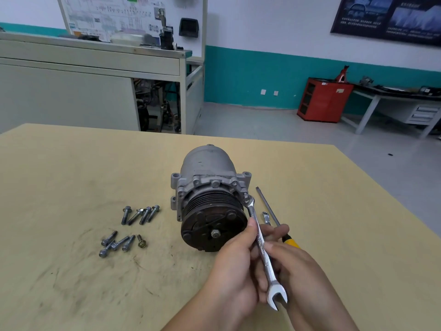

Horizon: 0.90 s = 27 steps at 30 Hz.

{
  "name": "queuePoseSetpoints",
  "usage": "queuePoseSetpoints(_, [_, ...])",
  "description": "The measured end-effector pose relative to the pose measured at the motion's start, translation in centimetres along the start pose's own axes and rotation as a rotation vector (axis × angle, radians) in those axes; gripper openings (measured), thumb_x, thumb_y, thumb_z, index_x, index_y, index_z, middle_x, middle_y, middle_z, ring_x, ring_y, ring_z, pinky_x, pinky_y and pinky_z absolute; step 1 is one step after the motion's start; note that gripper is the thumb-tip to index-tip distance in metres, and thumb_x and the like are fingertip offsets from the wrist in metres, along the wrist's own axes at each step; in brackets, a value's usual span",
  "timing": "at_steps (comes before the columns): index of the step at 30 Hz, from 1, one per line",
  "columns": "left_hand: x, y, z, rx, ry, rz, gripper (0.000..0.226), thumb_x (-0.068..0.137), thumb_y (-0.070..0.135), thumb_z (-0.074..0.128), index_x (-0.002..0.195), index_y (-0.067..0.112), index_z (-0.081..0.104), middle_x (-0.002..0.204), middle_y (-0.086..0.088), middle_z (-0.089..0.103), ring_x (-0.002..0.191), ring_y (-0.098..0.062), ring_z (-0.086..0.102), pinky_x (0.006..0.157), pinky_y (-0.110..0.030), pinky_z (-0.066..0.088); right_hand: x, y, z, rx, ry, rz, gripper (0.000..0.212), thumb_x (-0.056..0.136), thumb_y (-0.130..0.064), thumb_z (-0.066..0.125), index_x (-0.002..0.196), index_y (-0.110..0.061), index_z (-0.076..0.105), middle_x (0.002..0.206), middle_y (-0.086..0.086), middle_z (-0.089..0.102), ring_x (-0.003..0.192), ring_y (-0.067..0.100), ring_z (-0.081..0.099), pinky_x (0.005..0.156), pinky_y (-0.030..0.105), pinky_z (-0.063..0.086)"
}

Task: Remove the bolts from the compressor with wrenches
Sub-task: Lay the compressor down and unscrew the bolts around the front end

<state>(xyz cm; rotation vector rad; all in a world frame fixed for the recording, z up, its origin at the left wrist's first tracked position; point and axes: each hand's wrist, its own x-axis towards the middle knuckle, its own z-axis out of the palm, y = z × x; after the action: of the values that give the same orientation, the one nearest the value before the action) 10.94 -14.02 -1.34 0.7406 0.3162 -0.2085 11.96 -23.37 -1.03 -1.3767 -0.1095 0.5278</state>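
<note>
A grey compressor [207, 168] lies on its side on the tan table [71, 163], its dark pulley face [213, 229] turned toward me. A silver combination wrench [261, 247] has its ring end seated on a bolt [246, 198] at the right of the flange. My left hand [235, 266] and my right hand [296, 266] both grip the wrench's shaft; the open-jaw end sticks out toward me. Other bolts [215, 183] sit in the flange. Several removed bolts [139, 215] lie left of the compressor, with another cluster [117, 243] nearer me.
A yellow-handled screwdriver [269, 207] and a second wrench tip [266, 217] lie right of the compressor, partly behind my hands. Beyond the table stand a grey workbench [90, 68], a red cabinet [324, 99] and a desk [405, 103].
</note>
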Motion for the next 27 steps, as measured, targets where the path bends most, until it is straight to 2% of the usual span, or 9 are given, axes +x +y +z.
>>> queuePoseSetpoints(2, [-0.1, 0.3, -0.1, -0.029, 0.004, -0.045, 0.033, 0.084, 0.04, 0.051, 0.071, 0.012, 0.062, 0.097, -0.005, 0.075, 0.041, -0.017, 0.052, 0.035, -0.016, 0.035, -0.2, -0.2, 0.2, 0.101, -0.04, 0.031, 0.033, 0.081, -0.017, 0.048, 0.055, -0.01, 0.068, 0.04, 0.014, 0.041, 0.03, 0.022, 0.04, 0.032, 0.022, 0.033])
queuePoseSetpoints(4, [-0.2, 0.6, -0.2, -0.097, -0.033, -0.092, 0.034, 0.094, 0.036, 0.045, 0.075, 0.009, 0.054, 0.094, -0.008, 0.074, 0.03, -0.015, 0.052, 0.03, -0.013, 0.036, -0.3, -0.4, 0.2, 0.189, -0.05, 0.076, 0.026, 0.074, -0.022, 0.051, 0.058, -0.005, 0.062, 0.039, 0.012, 0.038, 0.028, 0.019, 0.037, 0.031, 0.021, 0.031])
queuePoseSetpoints(7, [0.0, 0.5, -0.3, -0.152, -0.068, -0.127, 0.036, 0.095, 0.035, 0.044, 0.071, 0.01, 0.054, 0.083, -0.009, 0.073, 0.03, -0.017, 0.054, 0.029, -0.014, 0.038, -0.4, -0.6, 0.2, 0.326, -0.021, 0.161, 0.019, 0.074, -0.02, 0.052, 0.064, -0.004, 0.053, 0.037, 0.008, 0.032, 0.025, 0.015, 0.03, 0.028, 0.017, 0.027])
queuePoseSetpoints(10, [0.3, 0.2, -0.1, -0.126, -0.088, -0.103, 0.032, 0.083, 0.04, 0.05, 0.067, 0.013, 0.057, 0.081, -0.005, 0.073, 0.033, -0.019, 0.054, 0.033, -0.016, 0.039, -0.4, -0.8, 0.3, 0.347, 0.028, 0.167, 0.019, 0.072, -0.019, 0.054, 0.059, -0.005, 0.051, 0.034, 0.005, 0.029, 0.023, 0.013, 0.027, 0.028, 0.016, 0.024])
queuePoseSetpoints(12, [0.4, 0.0, 0.1, -0.09, -0.087, -0.088, 0.033, 0.077, 0.045, 0.049, 0.072, 0.014, 0.059, 0.083, -0.002, 0.074, 0.034, -0.019, 0.052, 0.036, -0.018, 0.037, -0.4, -0.8, 0.3, 0.311, 0.072, 0.141, 0.021, 0.074, -0.015, 0.055, 0.056, -0.005, 0.051, 0.033, 0.006, 0.029, 0.023, 0.013, 0.026, 0.028, 0.017, 0.024])
queuePoseSetpoints(16, [0.6, -0.2, 0.2, 0.0, -0.029, -0.032, 0.041, 0.08, 0.047, 0.05, 0.088, 0.009, 0.064, 0.087, -0.004, 0.074, 0.027, -0.016, 0.044, 0.03, -0.014, 0.033, -0.3, -0.7, 0.3, 0.228, 0.129, 0.093, 0.024, 0.078, -0.01, 0.054, 0.056, -0.002, 0.05, 0.033, 0.007, 0.031, 0.023, 0.014, 0.027, 0.028, 0.017, 0.024])
queuePoseSetpoints(20, [0.6, -0.2, 0.4, 0.065, -0.034, 0.003, 0.04, 0.077, 0.045, 0.05, 0.09, 0.009, 0.062, 0.095, -0.004, 0.074, 0.029, -0.013, 0.04, 0.032, -0.014, 0.031, -0.4, -0.6, 0.0, 0.121, 0.166, 0.052, 0.028, 0.086, -0.006, 0.054, 0.059, 0.0, 0.053, 0.035, 0.009, 0.036, 0.025, 0.016, 0.032, 0.03, 0.018, 0.025])
queuePoseSetpoints(23, [0.4, -0.2, 0.6, 0.034, -0.036, -0.011, 0.038, 0.088, 0.044, 0.045, 0.091, 0.009, 0.06, 0.1, -0.005, 0.074, 0.031, -0.014, 0.042, 0.035, -0.013, 0.031, -0.5, -0.7, -0.1, 0.004, 0.2, 0.011, 0.029, 0.087, -0.002, 0.056, 0.059, 0.0, 0.051, 0.036, 0.012, 0.041, 0.026, 0.018, 0.035, 0.031, 0.018, 0.028])
queuePoseSetpoints(27, [0.3, 0.4, 1.1, -0.044, -0.062, -0.039, 0.039, 0.098, 0.042, 0.034, 0.092, 0.011, 0.056, 0.095, -0.001, 0.075, 0.029, -0.014, 0.049, 0.034, -0.01, 0.031, -0.3, -1.1, -0.2, -0.227, 0.227, -0.091, 0.027, 0.086, -0.002, 0.058, 0.061, -0.002, 0.048, 0.038, 0.011, 0.046, 0.029, 0.019, 0.037, 0.034, 0.02, 0.031])
